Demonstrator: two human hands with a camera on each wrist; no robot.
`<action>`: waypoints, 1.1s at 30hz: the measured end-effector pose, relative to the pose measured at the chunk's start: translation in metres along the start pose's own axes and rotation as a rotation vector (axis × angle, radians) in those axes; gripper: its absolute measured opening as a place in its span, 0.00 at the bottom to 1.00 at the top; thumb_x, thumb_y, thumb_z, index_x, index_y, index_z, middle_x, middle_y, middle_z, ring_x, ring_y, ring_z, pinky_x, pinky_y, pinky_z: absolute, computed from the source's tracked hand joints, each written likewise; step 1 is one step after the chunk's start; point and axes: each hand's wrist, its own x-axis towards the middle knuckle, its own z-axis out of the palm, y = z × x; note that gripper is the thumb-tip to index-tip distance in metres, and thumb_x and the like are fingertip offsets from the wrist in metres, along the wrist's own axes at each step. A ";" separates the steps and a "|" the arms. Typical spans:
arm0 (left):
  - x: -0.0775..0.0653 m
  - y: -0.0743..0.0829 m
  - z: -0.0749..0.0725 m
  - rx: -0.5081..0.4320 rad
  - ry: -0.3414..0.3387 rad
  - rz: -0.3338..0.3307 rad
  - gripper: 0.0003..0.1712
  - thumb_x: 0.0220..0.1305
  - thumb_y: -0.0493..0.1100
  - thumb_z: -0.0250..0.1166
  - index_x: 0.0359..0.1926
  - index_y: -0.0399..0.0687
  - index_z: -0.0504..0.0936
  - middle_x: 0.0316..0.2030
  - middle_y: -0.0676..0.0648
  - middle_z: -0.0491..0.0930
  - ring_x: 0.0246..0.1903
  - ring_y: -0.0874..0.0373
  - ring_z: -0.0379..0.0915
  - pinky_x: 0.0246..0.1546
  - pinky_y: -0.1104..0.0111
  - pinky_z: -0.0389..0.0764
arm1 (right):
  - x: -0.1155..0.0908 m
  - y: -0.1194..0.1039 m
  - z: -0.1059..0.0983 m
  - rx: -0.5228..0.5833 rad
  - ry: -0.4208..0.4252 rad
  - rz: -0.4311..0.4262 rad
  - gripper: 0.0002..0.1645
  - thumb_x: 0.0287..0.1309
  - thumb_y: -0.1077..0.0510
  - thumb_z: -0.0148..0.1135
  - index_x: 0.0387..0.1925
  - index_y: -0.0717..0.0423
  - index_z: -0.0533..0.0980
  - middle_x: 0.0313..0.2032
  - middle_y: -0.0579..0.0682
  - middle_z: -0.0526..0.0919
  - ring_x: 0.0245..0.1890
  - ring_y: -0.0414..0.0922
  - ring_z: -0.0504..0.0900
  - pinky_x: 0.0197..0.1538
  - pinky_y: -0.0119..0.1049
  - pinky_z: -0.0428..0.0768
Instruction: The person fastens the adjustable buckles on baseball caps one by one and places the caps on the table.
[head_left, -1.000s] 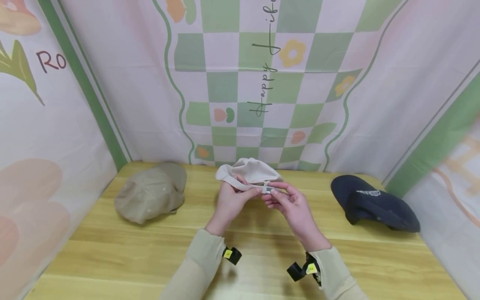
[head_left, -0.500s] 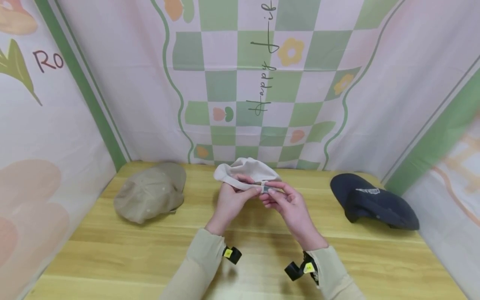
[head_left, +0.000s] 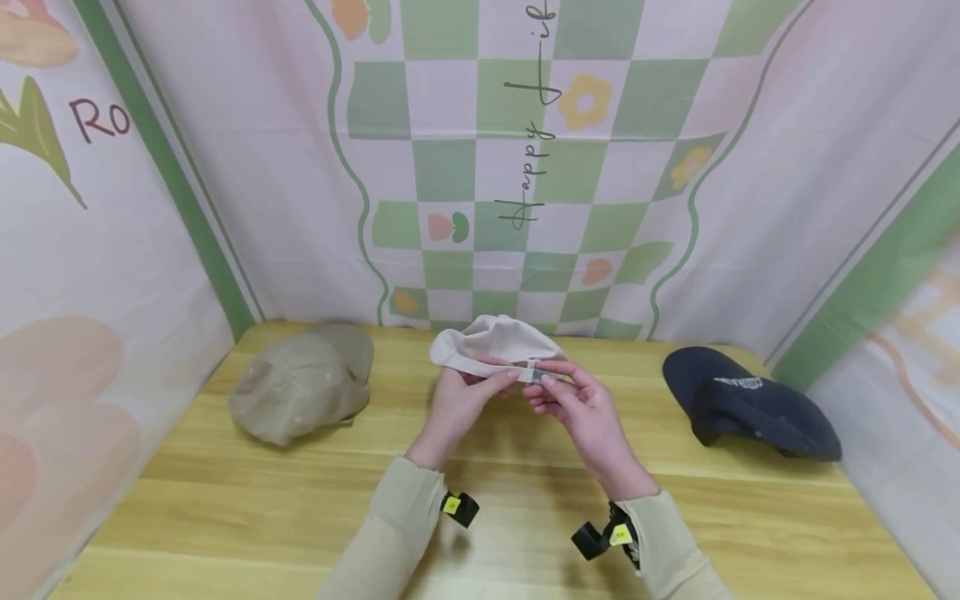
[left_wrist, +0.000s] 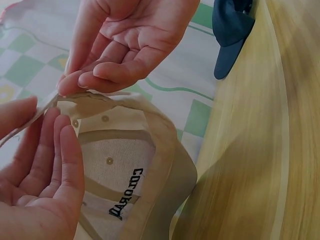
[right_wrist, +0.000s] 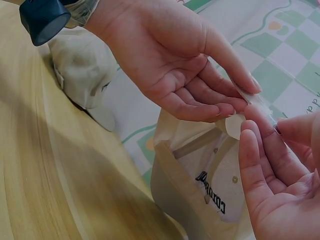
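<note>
An off-white baseball cap (head_left: 510, 337) is held up over the far middle of the table, its back strap turned toward me. My left hand (head_left: 459, 408) pinches the strap between thumb and fingers, left of a small metal buckle (head_left: 536, 376). On the other side of that buckle, my right hand (head_left: 588, 412) pinches the strap end, thumb on the near face. The left wrist view looks into the cap's inside (left_wrist: 100, 150), where dark lettering shows through backwards. The right wrist view has both thumbs on the narrow strap, fingers partly covering it.
A khaki cap (head_left: 300, 387) lies at the table's left, and a navy cap (head_left: 750, 408) at its right. Printed cloth (head_left: 517, 167) hangs behind and on both sides of the wooden table (head_left: 300, 517). Each wrist wears a black camera mount (head_left: 592, 540).
My left thumb and wrist have shifted very slightly left along the strap. Both hands keep hold of the cap in nearly the same place; the other caps lie still.
</note>
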 end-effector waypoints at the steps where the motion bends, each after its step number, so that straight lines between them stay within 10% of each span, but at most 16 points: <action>1: 0.000 0.000 0.000 0.007 -0.004 -0.002 0.14 0.64 0.32 0.71 0.46 0.29 0.78 0.35 0.43 0.85 0.33 0.56 0.84 0.39 0.62 0.86 | 0.000 0.000 0.000 -0.001 0.001 0.000 0.18 0.76 0.60 0.56 0.60 0.67 0.72 0.41 0.58 0.86 0.42 0.52 0.85 0.46 0.39 0.85; 20: -0.001 -0.001 0.000 0.035 -0.022 -0.005 0.15 0.66 0.33 0.70 0.48 0.29 0.76 0.34 0.43 0.84 0.32 0.56 0.82 0.44 0.44 0.83 | -0.001 -0.001 0.002 0.013 -0.016 -0.004 0.19 0.76 0.60 0.56 0.60 0.68 0.71 0.40 0.56 0.86 0.41 0.49 0.85 0.47 0.39 0.85; 33: -0.002 -0.001 0.005 0.035 -0.034 -0.031 0.11 0.65 0.32 0.70 0.44 0.28 0.80 0.36 0.44 0.84 0.33 0.58 0.82 0.39 0.63 0.86 | -0.001 0.000 0.005 0.009 -0.022 -0.002 0.20 0.76 0.59 0.56 0.60 0.68 0.71 0.41 0.57 0.86 0.42 0.49 0.85 0.47 0.39 0.85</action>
